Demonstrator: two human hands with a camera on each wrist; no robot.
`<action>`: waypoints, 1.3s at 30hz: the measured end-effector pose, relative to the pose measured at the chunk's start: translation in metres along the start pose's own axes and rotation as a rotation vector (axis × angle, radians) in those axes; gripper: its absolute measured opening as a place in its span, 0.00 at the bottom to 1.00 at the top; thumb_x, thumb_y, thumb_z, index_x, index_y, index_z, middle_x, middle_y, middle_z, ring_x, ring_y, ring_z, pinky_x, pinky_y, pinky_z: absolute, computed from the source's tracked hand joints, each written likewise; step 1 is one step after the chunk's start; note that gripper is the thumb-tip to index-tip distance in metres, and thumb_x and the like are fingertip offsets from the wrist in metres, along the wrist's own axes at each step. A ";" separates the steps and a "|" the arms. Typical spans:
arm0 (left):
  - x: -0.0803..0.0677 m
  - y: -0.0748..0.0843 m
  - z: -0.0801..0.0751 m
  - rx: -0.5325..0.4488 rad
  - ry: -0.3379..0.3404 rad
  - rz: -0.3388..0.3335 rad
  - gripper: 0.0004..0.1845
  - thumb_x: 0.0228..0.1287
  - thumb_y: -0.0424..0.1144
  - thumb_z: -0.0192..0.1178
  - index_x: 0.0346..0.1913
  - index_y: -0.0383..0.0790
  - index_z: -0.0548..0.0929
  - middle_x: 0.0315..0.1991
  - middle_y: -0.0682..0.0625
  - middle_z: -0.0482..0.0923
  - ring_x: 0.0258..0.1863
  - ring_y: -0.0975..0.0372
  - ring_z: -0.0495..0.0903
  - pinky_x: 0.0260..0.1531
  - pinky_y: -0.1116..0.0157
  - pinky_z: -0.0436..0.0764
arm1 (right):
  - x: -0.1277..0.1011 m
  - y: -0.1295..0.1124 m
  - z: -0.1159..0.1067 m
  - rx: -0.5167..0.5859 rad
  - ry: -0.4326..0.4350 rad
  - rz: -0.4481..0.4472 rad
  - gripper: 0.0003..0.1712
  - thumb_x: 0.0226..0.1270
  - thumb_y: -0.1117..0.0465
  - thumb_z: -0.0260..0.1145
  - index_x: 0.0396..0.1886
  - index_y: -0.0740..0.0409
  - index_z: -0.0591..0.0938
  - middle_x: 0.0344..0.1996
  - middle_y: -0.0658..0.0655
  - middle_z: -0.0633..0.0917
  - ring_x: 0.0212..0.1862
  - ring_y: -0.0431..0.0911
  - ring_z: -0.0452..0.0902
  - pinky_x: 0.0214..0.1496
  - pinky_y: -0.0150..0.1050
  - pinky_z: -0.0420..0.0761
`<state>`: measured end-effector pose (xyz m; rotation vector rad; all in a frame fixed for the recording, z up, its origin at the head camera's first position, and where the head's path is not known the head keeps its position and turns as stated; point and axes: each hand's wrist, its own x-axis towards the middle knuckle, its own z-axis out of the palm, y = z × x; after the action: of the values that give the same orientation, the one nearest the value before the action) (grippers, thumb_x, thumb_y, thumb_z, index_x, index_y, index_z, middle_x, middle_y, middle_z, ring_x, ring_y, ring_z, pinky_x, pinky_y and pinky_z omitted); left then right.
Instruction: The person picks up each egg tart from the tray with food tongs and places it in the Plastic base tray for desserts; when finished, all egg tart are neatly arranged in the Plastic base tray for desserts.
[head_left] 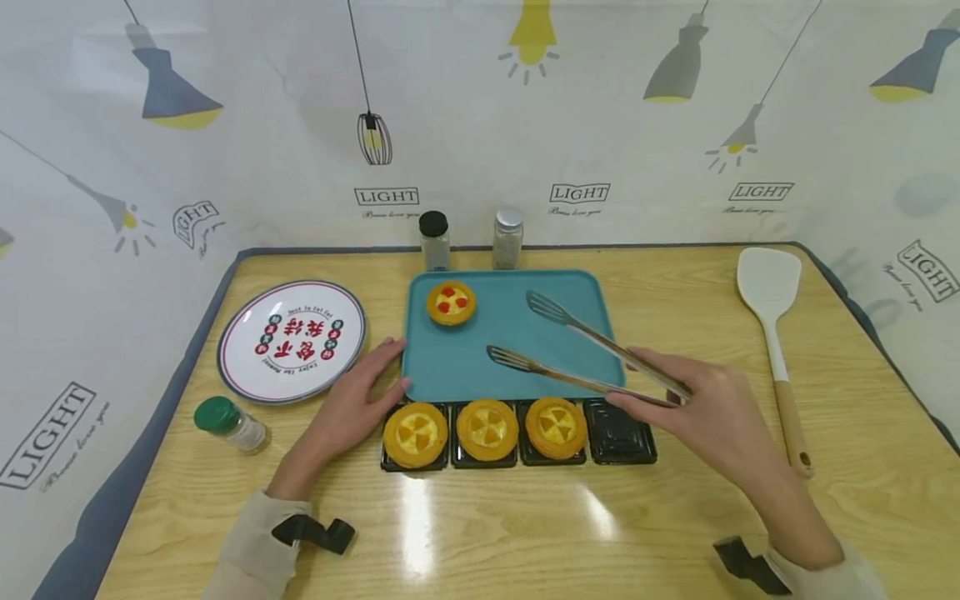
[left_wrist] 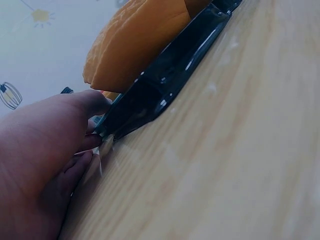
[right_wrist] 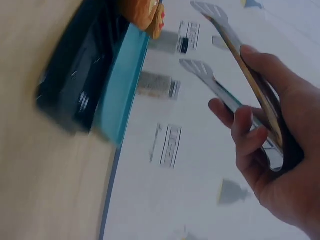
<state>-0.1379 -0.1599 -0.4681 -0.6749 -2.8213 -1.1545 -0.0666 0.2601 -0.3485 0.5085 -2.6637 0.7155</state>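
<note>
On the wooden table (head_left: 525, 525) your right hand (head_left: 712, 417) grips the tongs (head_left: 577, 354) spread wide above the blue tray (head_left: 510, 367), your left hand (head_left: 360, 400) resting flat-fingered against its 9 o'clock edge, so next you probably swing down to the nearest tart (head_left: 556, 427) at 6 o'clock.

we see 1 tart (head_left: 451, 302) on the tray (head_left: 480, 367), 3 tarts in the holder (head_left: 621, 433) before it, the plate (head_left: 291, 339) left, the spatula (head_left: 772, 333) right.

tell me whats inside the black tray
Three tarts fill the left three cups of the black tray; the rightmost cup is empty. The cup floors under the tarts are hidden.
</note>
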 end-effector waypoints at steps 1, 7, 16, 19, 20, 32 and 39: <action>-0.001 -0.001 0.000 -0.003 0.002 -0.001 0.33 0.72 0.52 0.56 0.75 0.48 0.62 0.74 0.46 0.58 0.73 0.52 0.55 0.70 0.47 0.56 | 0.011 -0.003 0.006 0.002 -0.007 0.000 0.30 0.48 0.47 0.80 0.53 0.51 0.86 0.21 0.42 0.80 0.17 0.36 0.61 0.14 0.30 0.60; -0.002 -0.002 0.000 -0.004 0.006 0.003 0.33 0.72 0.53 0.55 0.75 0.48 0.62 0.74 0.46 0.58 0.73 0.53 0.55 0.70 0.48 0.55 | 0.063 -0.017 0.044 -0.014 -0.068 -0.053 0.31 0.53 0.43 0.77 0.50 0.59 0.87 0.15 0.46 0.80 0.14 0.38 0.61 0.14 0.35 0.63; 0.001 -0.002 0.001 0.003 -0.003 0.012 0.33 0.73 0.53 0.54 0.75 0.48 0.62 0.74 0.46 0.58 0.73 0.52 0.55 0.70 0.48 0.56 | 0.091 -0.023 0.069 -0.049 -0.168 -0.011 0.35 0.53 0.40 0.75 0.54 0.60 0.85 0.05 0.43 0.70 0.08 0.40 0.56 0.11 0.37 0.62; 0.001 -0.002 0.001 0.002 0.000 0.013 0.32 0.73 0.53 0.55 0.75 0.48 0.62 0.74 0.46 0.58 0.73 0.53 0.55 0.70 0.49 0.56 | 0.094 -0.023 0.074 -0.054 -0.189 -0.006 0.35 0.53 0.41 0.75 0.54 0.61 0.85 0.05 0.43 0.69 0.08 0.40 0.57 0.12 0.37 0.63; 0.000 -0.002 0.001 0.002 -0.001 0.011 0.32 0.73 0.52 0.55 0.75 0.48 0.62 0.74 0.46 0.58 0.73 0.53 0.55 0.70 0.49 0.56 | 0.095 -0.023 0.075 -0.055 -0.192 -0.007 0.35 0.54 0.41 0.76 0.54 0.61 0.85 0.04 0.43 0.69 0.08 0.40 0.56 0.11 0.37 0.63; 0.000 0.002 -0.002 -0.004 -0.007 0.006 0.33 0.73 0.52 0.55 0.75 0.47 0.62 0.74 0.46 0.58 0.73 0.53 0.55 0.70 0.48 0.56 | 0.097 -0.021 0.080 -0.064 -0.186 -0.014 0.33 0.54 0.41 0.75 0.52 0.61 0.86 0.02 0.44 0.64 0.08 0.40 0.51 0.10 0.36 0.57; -0.001 0.001 -0.002 -0.002 -0.006 -0.004 0.33 0.73 0.53 0.54 0.76 0.49 0.61 0.74 0.46 0.58 0.73 0.54 0.55 0.70 0.48 0.56 | 0.099 -0.020 0.082 -0.069 -0.195 -0.016 0.32 0.56 0.42 0.75 0.51 0.61 0.86 0.02 0.44 0.64 0.09 0.38 0.50 0.11 0.35 0.56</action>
<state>-0.1370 -0.1602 -0.4661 -0.6748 -2.8284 -1.1580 -0.1641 0.1759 -0.3670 0.6080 -2.8498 0.5938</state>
